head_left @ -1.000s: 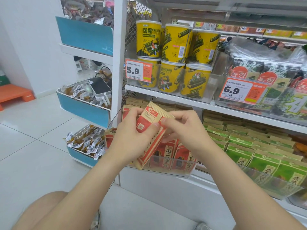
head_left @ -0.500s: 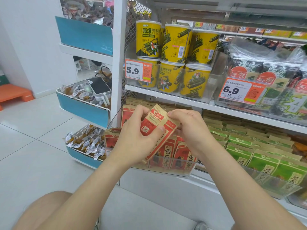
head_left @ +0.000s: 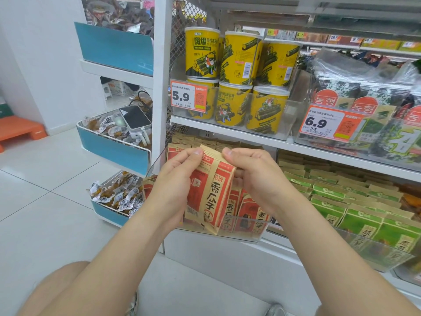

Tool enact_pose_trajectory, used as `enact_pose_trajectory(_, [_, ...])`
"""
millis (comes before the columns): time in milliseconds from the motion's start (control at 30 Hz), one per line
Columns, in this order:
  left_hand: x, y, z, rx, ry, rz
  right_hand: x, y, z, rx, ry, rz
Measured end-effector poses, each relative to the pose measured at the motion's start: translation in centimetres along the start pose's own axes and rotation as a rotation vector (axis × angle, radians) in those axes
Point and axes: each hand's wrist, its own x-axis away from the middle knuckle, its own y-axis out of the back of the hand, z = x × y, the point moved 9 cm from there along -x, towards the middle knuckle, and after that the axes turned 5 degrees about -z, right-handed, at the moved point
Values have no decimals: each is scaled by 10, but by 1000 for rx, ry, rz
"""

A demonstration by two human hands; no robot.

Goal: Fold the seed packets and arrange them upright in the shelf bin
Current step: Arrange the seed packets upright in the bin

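Note:
A red and tan seed packet stands nearly upright in front of the clear shelf bin. My left hand grips its left side, thumb and fingers pinching the top edge. My right hand pinches the packet's top right corner and curls behind it. Inside the bin, several more red packets stand upright, and tan packet tops show at the back.
Green seed packets fill the neighbouring clear bin on the right. Yellow seaweed cans and bagged seaweed sit on the shelf above. A blue side rack of small snacks and a power bank stands left, over white floor tiles.
The packet has turned from a slanted tilt to nearly upright and dropped lower in front of the bin. Both hands shifted to pinch its top edge.

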Motion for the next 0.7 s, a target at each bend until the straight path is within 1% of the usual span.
enact_pose_trajectory(100, [-3, 3, 3, 44, 15, -40, 0, -2, -1, -81, -13, -8])
enact_pose_trajectory(167, [-6, 7, 5, 55, 30, -88, 0, -5, -1, -97, 8, 26])
enact_pose_trajectory(300, [-7, 12, 6, 83, 56, -142, 4, -8, 2, 39, 108, 55])
enact_pose_trajectory(400, [-9, 14, 8, 119, 51, -169, 7, -11, 7, 56, 162, -11])
enact_pose_trajectory(467, [-10, 10, 9, 114, 41, -131, 8, -8, 13, 94, 225, -105])
enact_pose_trajectory(533, [-7, -1, 5, 80, 9, -33, 8, -5, 17, 192, 319, -201])
enact_pose_trajectory(600, [-3, -11, 3, 70, -15, 45, 9, -6, 18, 278, 384, -257])
enact_pose_trajectory(700, [-2, -12, 3, 90, -26, 42, 10, -7, 18, 288, 396, -282])
